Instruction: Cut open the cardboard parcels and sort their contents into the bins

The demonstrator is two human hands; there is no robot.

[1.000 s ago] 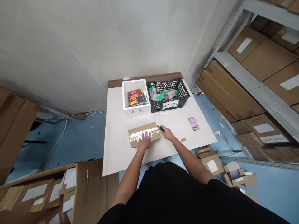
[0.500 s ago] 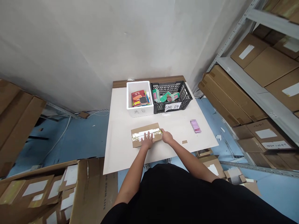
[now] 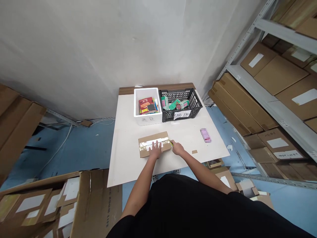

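A taped cardboard box [image 3: 146,153] with a white label lies on the white tabletop [image 3: 126,165]. Spread fingers of my left hand [image 3: 155,150] press flat on its top. At the box's right end, my right hand [image 3: 177,148] is closed around a small yellow-green tool that looks like a box cutter [image 3: 171,143]. Its tip points toward the box edge; whether it touches the tape cannot be made out. Most of the tool is hidden in my fingers.
Behind the box stand a white foam bin [image 3: 148,119] with books and a black plastic crate [image 3: 182,114] with green packages. A blurred pink item [image 3: 205,135] and a cardboard scrap [image 3: 194,151] lie to the right. Shelves of boxes [image 3: 267,76] flank the table; a large carton [image 3: 94,198] stands at lower left.
My right hand has drawn slightly right, away from the box end, and more of the yellow-green tool shows. My left hand stays on the box. The view has shifted a little.
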